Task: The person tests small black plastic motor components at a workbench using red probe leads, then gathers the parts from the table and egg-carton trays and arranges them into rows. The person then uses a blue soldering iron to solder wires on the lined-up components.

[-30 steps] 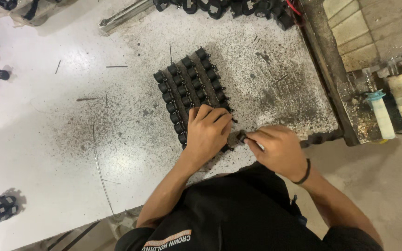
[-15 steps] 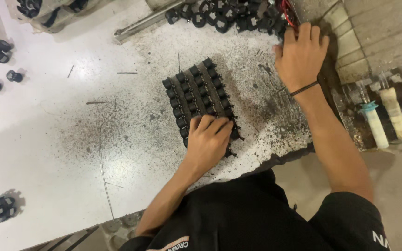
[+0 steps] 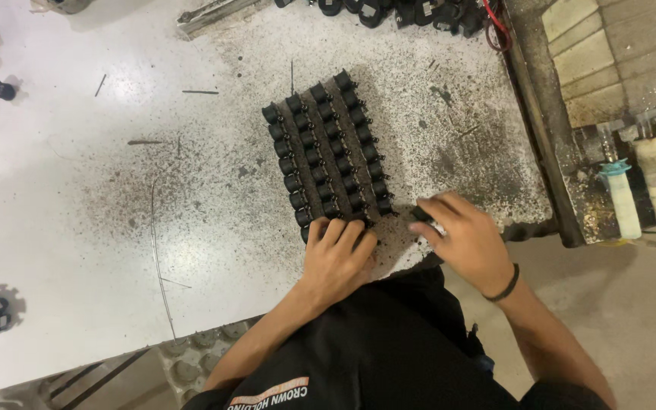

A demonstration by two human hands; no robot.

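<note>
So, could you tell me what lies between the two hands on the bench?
Only a bare, speckled strip of bench separates the left hand from the right hand, as the head view shows.

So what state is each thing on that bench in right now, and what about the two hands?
Block of black parts: lined up in rows, lying flat on the table.
Left hand: pressed on the block's near edge.
Right hand: closed around a small black part.
White table: speckled with dark grit.
Loose black parts: heaped at the far edge.
</note>
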